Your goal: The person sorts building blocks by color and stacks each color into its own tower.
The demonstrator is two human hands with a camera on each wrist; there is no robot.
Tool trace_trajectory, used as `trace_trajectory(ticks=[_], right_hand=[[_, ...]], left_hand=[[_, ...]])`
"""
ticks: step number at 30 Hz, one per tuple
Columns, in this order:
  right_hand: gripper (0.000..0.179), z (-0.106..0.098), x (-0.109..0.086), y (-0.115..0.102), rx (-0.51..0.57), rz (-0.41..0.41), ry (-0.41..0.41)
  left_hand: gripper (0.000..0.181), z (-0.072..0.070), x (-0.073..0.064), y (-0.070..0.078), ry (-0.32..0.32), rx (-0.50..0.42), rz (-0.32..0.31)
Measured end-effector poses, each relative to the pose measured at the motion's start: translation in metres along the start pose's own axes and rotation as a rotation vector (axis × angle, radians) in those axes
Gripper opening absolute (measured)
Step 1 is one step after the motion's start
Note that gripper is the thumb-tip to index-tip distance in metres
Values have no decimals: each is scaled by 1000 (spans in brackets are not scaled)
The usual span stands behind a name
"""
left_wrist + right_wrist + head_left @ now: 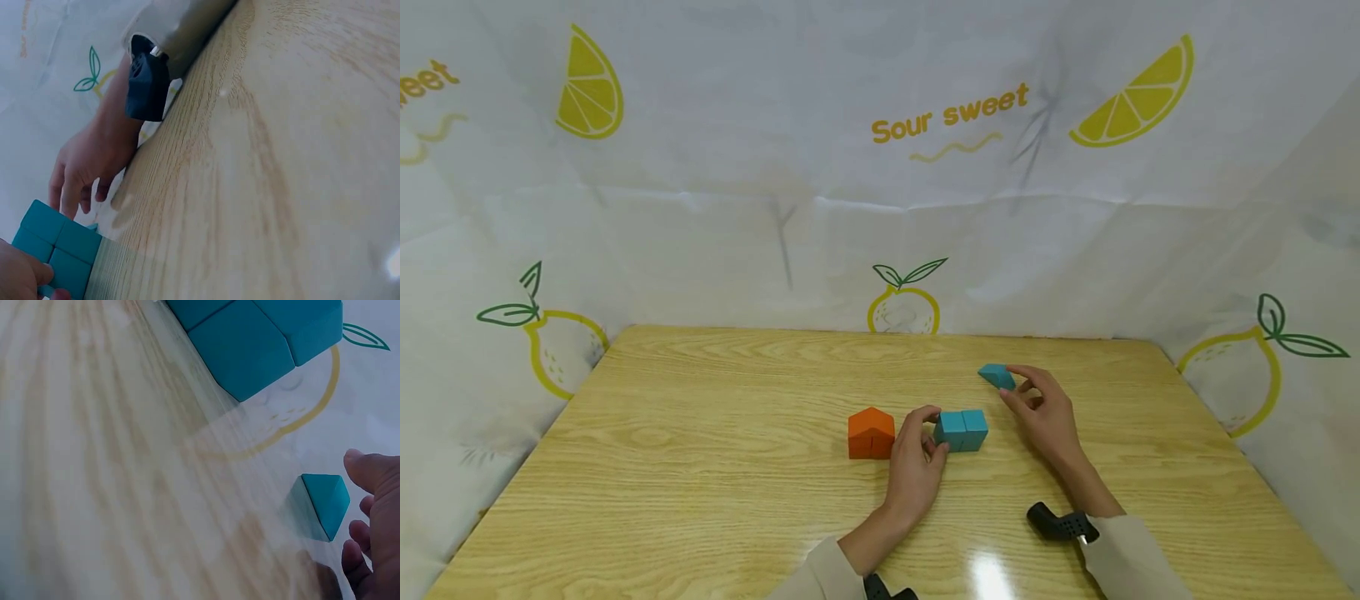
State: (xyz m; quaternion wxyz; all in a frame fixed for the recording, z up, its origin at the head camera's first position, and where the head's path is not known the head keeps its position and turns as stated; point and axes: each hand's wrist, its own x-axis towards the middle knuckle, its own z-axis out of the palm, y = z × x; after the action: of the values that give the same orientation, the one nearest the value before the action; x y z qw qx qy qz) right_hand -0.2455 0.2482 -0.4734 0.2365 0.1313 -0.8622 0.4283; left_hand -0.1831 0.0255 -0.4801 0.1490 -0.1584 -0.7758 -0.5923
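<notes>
In the head view my left hand (916, 471) holds the left end of a teal block stack (973, 429), thumb at the front and index finger at the back. Seams split its front into several square faces in the left wrist view, where a fingertip (45, 274) overlaps them. A small teal triangular block (995, 375) lies on the table, back right of the stack. My right hand (1047, 417) is over it, thumb and index finger spread about its right end. A narrow gap shows between thumb and triangular block (326, 503) in the right wrist view.
Just left of my left hand stands an orange block group (871, 435) with a peaked top. The wooden table (700, 500) ends at the back against a white curtain (737, 167) printed with lemons. Each wrist wears a black device (1060, 523).
</notes>
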Motion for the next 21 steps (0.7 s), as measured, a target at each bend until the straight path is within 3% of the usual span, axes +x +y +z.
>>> trace_trajectory(ticks=[9,21], right_hand=[[50,2,9,3,-32,139,-66],[48,4,13,4,-82,212,-35]], left_hand=[[46,-2,1,1,-2,12,-1],[47,1,1,0,9,10,34]])
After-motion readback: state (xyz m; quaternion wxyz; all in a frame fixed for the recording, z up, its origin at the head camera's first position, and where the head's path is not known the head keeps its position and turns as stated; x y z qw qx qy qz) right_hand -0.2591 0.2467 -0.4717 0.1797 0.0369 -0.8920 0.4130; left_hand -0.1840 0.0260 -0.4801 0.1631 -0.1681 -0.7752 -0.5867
